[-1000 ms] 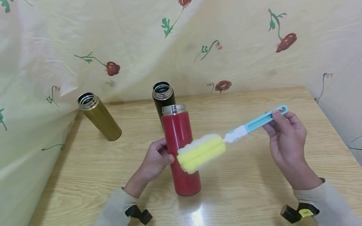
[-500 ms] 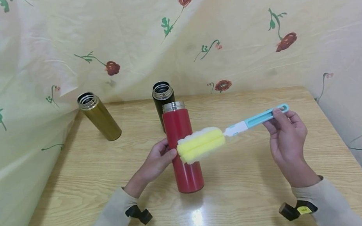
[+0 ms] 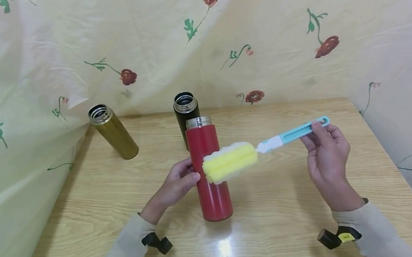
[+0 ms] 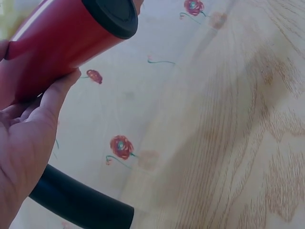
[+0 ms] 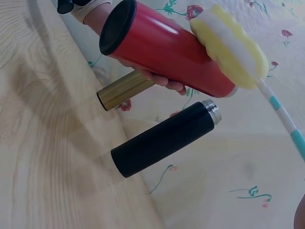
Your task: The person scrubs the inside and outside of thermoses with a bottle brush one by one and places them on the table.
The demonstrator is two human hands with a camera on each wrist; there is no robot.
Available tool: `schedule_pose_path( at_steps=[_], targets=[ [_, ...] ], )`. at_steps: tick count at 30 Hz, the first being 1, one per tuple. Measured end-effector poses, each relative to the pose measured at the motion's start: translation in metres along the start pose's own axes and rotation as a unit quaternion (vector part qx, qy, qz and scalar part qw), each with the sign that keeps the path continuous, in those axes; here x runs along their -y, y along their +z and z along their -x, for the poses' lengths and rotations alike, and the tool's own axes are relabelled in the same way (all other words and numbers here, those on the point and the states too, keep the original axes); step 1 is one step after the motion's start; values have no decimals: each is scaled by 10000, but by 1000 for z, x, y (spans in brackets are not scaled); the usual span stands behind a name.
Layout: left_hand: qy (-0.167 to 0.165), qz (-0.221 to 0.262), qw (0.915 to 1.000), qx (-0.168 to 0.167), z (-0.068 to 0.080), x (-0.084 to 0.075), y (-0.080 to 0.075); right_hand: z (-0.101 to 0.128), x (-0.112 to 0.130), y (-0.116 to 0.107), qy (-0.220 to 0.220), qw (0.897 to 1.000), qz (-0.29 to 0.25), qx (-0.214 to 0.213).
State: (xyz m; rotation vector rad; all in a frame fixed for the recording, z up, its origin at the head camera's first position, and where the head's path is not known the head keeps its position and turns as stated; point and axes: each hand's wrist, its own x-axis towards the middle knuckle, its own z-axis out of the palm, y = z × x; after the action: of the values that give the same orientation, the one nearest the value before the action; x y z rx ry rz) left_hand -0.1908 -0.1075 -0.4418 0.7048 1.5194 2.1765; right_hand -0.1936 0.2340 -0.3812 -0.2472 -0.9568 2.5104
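A red steel bottle (image 3: 212, 190) with an open silver mouth stands upright at the middle of the wooden table (image 3: 286, 223). My left hand (image 3: 186, 174) grips its side from the left; the left wrist view shows the palm (image 4: 28, 143) against the red bottle (image 4: 57, 43). My right hand (image 3: 317, 131) pinches the far end of a teal-handled bottle brush (image 3: 295, 133). Its yellow sponge head (image 3: 229, 163) lies across the front of the bottle's upper half. In the right wrist view the sponge (image 5: 233, 45) sits against the red bottle (image 5: 162, 47).
A black bottle (image 3: 186, 109) stands open just behind the red one, and a gold bottle (image 3: 114, 134) at the back left. Flowered cloth (image 3: 294, 20) hangs behind and along both sides of the table. The black bottle (image 5: 167, 138) and gold bottle (image 5: 124, 90) also show at the right wrist.
The brush has risen a little, so the sponge head now sits higher on the red bottle. The left hand has closed more firmly on the bottle, which shifted slightly.
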Motion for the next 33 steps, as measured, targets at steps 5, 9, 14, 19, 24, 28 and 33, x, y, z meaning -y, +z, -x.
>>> schedule_pose_path(
  at_steps=[5,9,14,19,24,28,33],
  targets=[
    [38,-126,9999,55,0,2,-1,-3,2,7,-67,9998,-95,153],
    [89,-23,9999,134,1,3,-1,-7,3,15,-112,9994,-221,236],
    [151,-23,9995,270,1,4,-1,-12,3,25,-175,9990,-307,287],
    [247,-56,9990,355,0,6,-2,-18,6,35,-259,9983,-412,335],
    [301,55,9990,324,-1,6,-1,-21,9,46,-434,9970,-533,363],
    [354,33,9988,352,-1,6,-1,-19,10,48,-536,9964,-527,389],
    [367,28,9986,383,-1,7,-1,-15,9,43,-470,9970,-517,340]
  ],
)
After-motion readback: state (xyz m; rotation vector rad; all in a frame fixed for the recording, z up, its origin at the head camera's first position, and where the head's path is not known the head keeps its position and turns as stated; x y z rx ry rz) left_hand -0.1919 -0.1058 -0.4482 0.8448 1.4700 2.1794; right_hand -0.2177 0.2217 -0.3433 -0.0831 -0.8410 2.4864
